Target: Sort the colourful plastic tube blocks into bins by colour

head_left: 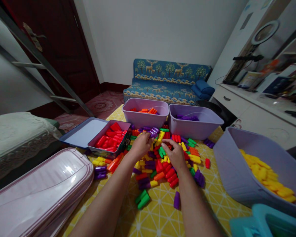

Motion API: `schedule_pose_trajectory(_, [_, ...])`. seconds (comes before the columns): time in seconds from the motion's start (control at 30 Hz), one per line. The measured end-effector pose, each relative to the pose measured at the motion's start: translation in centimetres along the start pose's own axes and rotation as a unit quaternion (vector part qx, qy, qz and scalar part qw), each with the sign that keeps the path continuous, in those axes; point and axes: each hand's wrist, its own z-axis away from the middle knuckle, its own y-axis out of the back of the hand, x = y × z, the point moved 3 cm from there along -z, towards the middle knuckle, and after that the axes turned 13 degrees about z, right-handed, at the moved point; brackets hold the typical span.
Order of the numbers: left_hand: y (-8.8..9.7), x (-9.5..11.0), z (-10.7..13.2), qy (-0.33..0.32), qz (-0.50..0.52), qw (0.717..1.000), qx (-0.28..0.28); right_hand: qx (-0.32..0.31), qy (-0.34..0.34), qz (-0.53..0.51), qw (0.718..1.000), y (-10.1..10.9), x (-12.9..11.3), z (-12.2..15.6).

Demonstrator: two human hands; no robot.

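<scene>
A mixed heap of plastic toy building blocks [159, 166], in red, yellow, green, purple and orange, lies on the table between my arms. My left hand [142, 144] is at the far part of the heap with its fingers curled together, close to a purple block [154, 132]; what its fingertips hold, if anything, is hidden. To its right, my right hand [174, 153] reaches over the heap, thumb and fingers bent but apart, and nothing shows in it. Yellow blocks [159, 140] lie between the two hands.
Behind the heap stand purple bins with orange blocks [148, 111] and purple blocks [187, 117]. Yellow blocks [266, 174] fill part of a right-hand bin [227, 164]. Red blocks [111, 138] lie in an open case at left, near pale lids [44, 187]. A teal container [259, 214] is nearest right.
</scene>
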Motion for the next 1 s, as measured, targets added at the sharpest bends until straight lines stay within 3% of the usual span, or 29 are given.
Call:
schedule_pose_trajectory(0.13, [-0.1, 0.5, 0.0, -0.015, 0.095, 0.994, 0.049, 0.007, -0.01, 0.003, 1.0, -0.1, 0.2, 0.0])
schedule_pose_trajectory(0.3, [-0.8, 1.6, -0.1, -0.002, 0.224, 0.966, 0.129, 0.01, -0.01, -0.005, 1.0, -0.2, 0.4, -0.1])
schedule_pose_trajectory(0.4, [-1.2, 3.8, -2.1, -0.067, 0.248, 0.957, 0.133, -0.001, -0.012, -0.031, 0.999, -0.4, 0.8, -0.2])
schedule_pose_trajectory(0.57, [-0.4, 9.5, -9.0, -0.221, 0.125, 0.959, 0.129, 0.014, -0.007, -0.025, 1.0, -0.6, 1.2, -0.4])
schedule_pose_trajectory(0.7, [-1.3, 12.3, -13.5, -0.22, -0.027, 0.972, 0.081, 0.007, -0.002, 0.011, 1.0, -0.3, 0.6, -0.3])
schedule_pose_trajectory(0.83, [-3.4, 12.4, -14.4, -0.187, -0.131, 0.973, 0.017, 0.008, -0.015, 0.029, 0.999, 0.0, 0.1, -0.2])
schedule_pose_trajectory(1.0, [-5.6, 10.8, -13.8, -0.122, -0.172, 0.976, -0.05, 0.006, 0.006, 0.029, 1.0, 0.0, 0.0, -0.2])
